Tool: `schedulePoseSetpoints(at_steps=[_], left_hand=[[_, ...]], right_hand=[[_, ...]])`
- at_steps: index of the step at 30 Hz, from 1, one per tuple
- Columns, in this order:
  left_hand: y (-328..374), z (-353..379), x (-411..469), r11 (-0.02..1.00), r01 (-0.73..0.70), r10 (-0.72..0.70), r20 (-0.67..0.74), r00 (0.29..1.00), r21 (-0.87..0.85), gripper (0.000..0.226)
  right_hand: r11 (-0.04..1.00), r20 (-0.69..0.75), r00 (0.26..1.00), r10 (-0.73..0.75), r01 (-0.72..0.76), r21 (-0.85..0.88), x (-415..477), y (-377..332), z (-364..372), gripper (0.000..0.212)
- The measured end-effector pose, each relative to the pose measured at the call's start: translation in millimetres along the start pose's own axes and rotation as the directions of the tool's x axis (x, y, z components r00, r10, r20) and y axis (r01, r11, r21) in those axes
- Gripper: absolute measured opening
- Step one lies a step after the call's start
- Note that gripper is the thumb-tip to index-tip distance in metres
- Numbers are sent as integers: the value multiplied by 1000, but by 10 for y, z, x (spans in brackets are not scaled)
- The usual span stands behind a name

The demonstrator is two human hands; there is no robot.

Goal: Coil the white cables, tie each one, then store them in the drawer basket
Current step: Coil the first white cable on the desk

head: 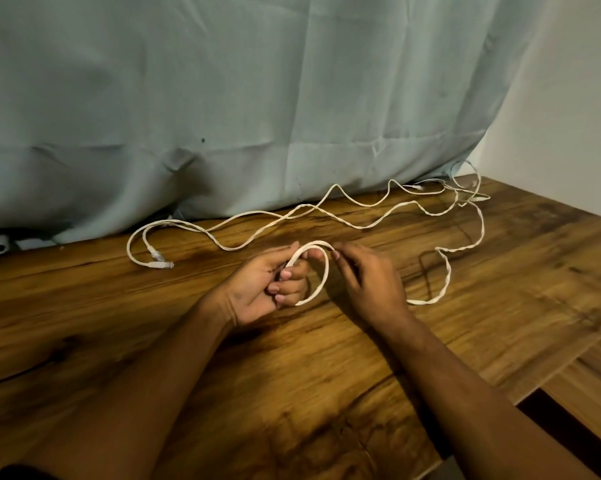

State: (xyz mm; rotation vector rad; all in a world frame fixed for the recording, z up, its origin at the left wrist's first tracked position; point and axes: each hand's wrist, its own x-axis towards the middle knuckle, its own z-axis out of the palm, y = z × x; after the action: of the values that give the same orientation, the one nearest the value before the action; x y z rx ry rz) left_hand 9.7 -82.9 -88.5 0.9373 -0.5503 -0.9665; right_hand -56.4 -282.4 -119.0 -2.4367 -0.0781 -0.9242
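The left hand curls its grip round a single loop of white cable; the right hand pinches the strand at the loop's top. I'd keep turns equal, drawing slack from two o'clock, where the rest snakes across the counter.

The bench is showing a wood-grain top with a soft sheen. The white cables are looking flat and matt, with clear plastic plugs. Creased, matt pale cloth is hanging behind.
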Motion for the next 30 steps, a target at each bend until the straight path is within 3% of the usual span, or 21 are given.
schedulePoseSetpoints(at_steps=[5,8,11,16,27,30], left_hand=[[-20,-9,-11,997,-36,34,-29,999,-70,25],[-11,23,-22,979,-137,121,-107,987,-154,29],[56,24,-52,948,-183,168,-81,982,-260,34],[122,-52,-56,909,-259,220,-153,963,-326,33],[68,-109,86,921,-373,306,-389,869,-108,13],[-17,-113,102,938,-322,345,-416,841,128,17]], right_hand=[[972,80,994,80,-60,-229,-58,-62,1,32],[942,177,982,71,-7,-335,-77,-95,1,31],[921,239,970,46,51,-387,-85,-144,-9,30],[881,314,947,-65,202,-428,-117,-265,24,40],[830,393,844,-365,486,-273,-194,-462,34,25],[819,356,832,-425,521,-241,-197,-512,40,23]])
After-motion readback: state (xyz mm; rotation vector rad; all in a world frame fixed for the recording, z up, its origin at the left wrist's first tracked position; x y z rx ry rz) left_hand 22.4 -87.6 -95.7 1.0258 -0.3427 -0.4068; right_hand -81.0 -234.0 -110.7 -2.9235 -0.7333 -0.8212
